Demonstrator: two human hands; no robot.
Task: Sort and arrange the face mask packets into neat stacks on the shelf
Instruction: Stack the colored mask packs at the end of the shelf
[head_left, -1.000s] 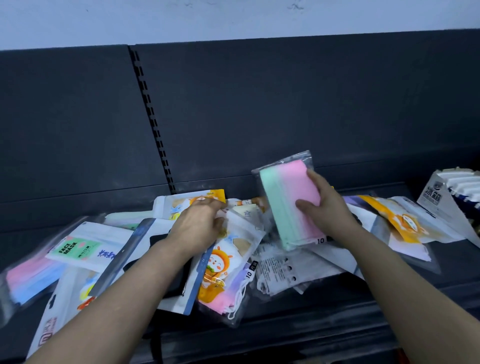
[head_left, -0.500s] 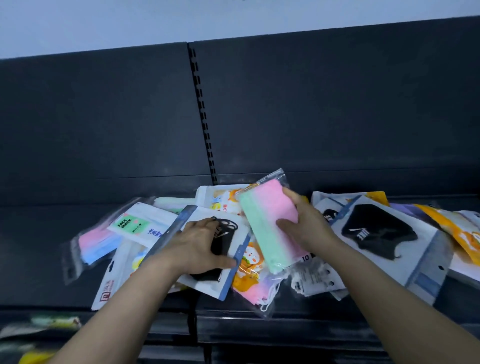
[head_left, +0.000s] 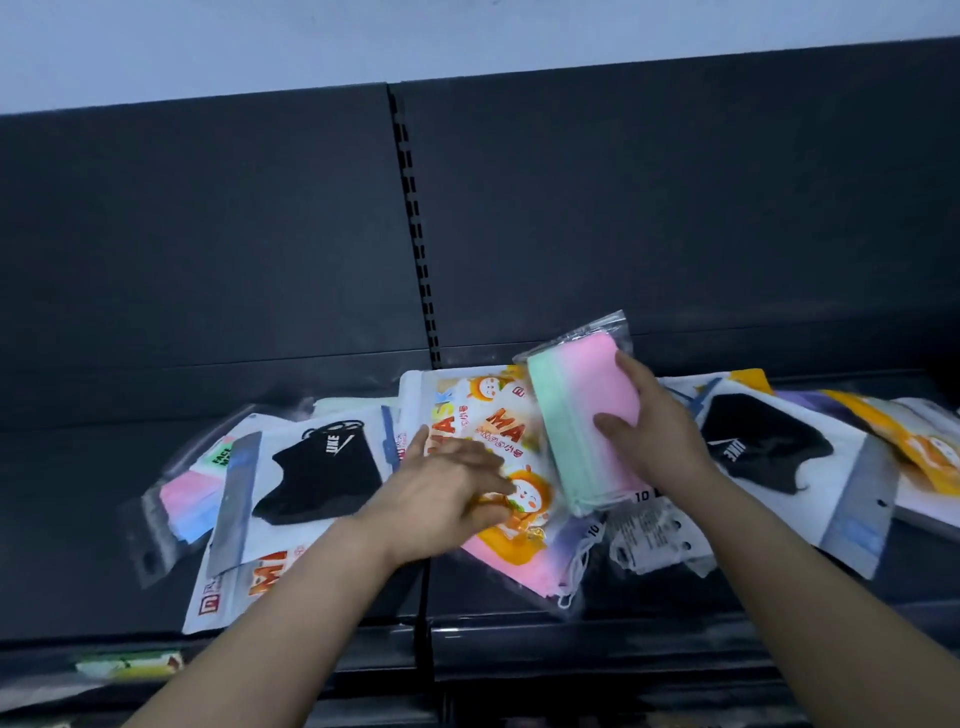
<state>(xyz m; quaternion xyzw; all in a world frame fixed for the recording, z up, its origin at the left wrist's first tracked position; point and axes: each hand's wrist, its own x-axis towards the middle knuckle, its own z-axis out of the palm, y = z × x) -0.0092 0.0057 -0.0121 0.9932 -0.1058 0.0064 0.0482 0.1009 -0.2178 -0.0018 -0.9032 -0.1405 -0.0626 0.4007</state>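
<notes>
A loose heap of face mask packets lies across the dark shelf (head_left: 519, 618). My right hand (head_left: 657, 439) grips a clear packet of green-to-pink masks (head_left: 582, 410), held tilted above the heap. My left hand (head_left: 441, 499), blurred by motion, lies with fingers stretched on an orange cartoon packet (head_left: 491, 423) in the middle. A black-mask packet (head_left: 311, 478) lies flat just left of that hand. A second black-mask packet (head_left: 769, 449) sits to the right of my right hand.
A pink-and-blue packet (head_left: 187, 501) lies at the heap's left end, and orange packets (head_left: 914, 441) at the far right. A slotted upright rail (head_left: 415, 234) splits the dark back panel. More packets (head_left: 130, 665) show on the shelf below.
My left hand has let go of the black-mask packet, which now lies to the left, and has moved right onto the cartoon packet. My right hand still holds the green-pink packet.
</notes>
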